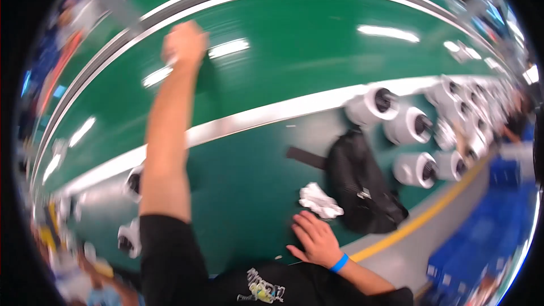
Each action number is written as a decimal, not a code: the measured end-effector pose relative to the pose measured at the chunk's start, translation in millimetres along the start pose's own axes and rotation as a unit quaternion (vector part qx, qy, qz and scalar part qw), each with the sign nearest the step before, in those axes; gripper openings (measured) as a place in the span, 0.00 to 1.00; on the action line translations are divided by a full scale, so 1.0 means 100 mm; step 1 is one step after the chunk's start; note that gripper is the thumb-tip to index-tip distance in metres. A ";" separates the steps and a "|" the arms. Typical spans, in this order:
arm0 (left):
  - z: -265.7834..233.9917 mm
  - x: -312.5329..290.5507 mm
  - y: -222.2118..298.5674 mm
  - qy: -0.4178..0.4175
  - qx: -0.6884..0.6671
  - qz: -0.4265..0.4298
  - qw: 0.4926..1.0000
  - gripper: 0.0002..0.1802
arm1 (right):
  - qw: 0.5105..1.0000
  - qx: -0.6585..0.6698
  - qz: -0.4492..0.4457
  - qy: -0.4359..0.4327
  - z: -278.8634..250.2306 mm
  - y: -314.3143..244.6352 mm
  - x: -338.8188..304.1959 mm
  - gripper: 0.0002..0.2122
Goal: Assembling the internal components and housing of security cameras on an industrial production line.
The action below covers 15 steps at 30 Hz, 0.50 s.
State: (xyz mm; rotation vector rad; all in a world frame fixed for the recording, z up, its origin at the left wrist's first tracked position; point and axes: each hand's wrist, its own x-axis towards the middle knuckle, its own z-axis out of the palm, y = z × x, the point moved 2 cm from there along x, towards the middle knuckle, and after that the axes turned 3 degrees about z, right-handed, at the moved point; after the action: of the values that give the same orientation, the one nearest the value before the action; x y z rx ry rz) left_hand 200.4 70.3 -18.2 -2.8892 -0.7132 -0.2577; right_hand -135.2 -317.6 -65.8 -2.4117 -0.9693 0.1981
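Note:
My left arm stretches far forward, and my left hand [186, 42] is over the green conveyor belt [294, 34]. Motion smears its fingers, so whether it holds anything does not show. My right hand [318, 242], with a blue band at the wrist, is low over the near edge of the green worktable [243, 192]. Its fingers are spread and nothing is in them. Just beyond its fingertips lies a crumpled white cloth or glove [320, 200]. Right of that, a black bag [360, 184] lies with its strap [306, 157] reaching left.
Several white rounded housings with black centres [416, 124] crowd the table's right side; a few more [130, 238] are left of my arm. A pale rail [255, 114] divides table from belt. Blue bins [481, 232] stand beyond a yellow floor-side stripe [419, 224]. Other people are blurred at both sides.

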 end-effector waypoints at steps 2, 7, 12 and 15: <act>0.37 0.17 -0.48 0.100 0.039 0.126 0.986 0.24 | 0.999 0.028 -0.025 0.001 0.04 -0.06 0.07 0.22; 0.20 0.20 -0.11 -0.074 0.122 -0.014 0.990 0.24 | 1.000 -0.006 -0.012 0.023 0.03 -0.01 0.01 0.23; 0.12 0.49 -0.49 -0.202 0.084 0.032 0.975 0.41 | 0.999 0.004 -0.015 0.029 0.02 -0.06 0.02 0.22; -0.05 0.40 -0.58 -0.191 0.082 0.007 0.978 0.47 | 0.999 0.009 -0.018 0.030 0.04 -0.05 0.01 0.22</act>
State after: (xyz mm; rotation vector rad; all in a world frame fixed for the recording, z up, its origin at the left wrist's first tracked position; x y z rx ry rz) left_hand 207.3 137.5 0.6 -2.8072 -0.7287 0.3528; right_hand -138.7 -312.4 -66.2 -2.3679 -0.9802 0.1208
